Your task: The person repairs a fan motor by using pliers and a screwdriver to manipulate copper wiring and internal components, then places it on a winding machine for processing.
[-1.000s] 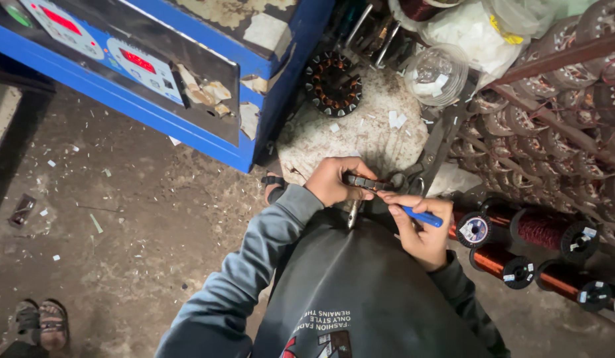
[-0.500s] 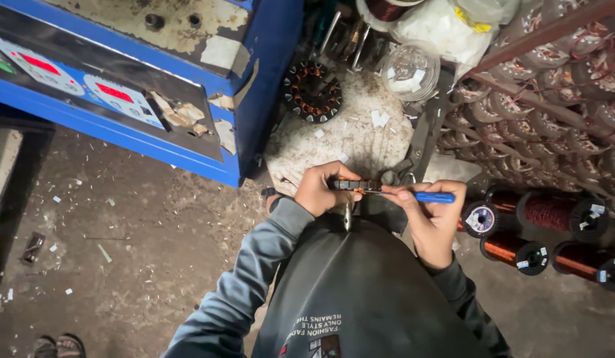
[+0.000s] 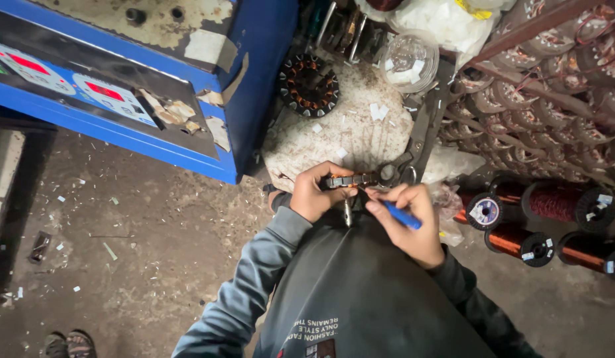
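Two rectangular display windows (image 3: 29, 66) with red readouts sit side by side on pale panels on the sloped front of the blue machine (image 3: 254, 99) at upper left. Torn paper labels (image 3: 167, 111) peel beside them. Small white round labels (image 3: 483, 212) cap the copper-wire spools (image 3: 553, 202) at right. A white plastic bag (image 3: 440, 20) lies at top.

I am gripping a small dark metal part (image 3: 344, 179) in my left hand (image 3: 314, 193), fingers curling around its left end. My right hand (image 3: 410, 222) is pinching a blue-handled tool (image 3: 402, 215), whose tip is touching the part. Both hands are hovering over the near edge of a pale, worn work surface (image 3: 347, 136). A wound stator ring (image 3: 308, 84) is lying at its far side, a blue machine (image 3: 122, 79) is standing to the left, and copper wire spools (image 3: 553, 225) are lying to the right.
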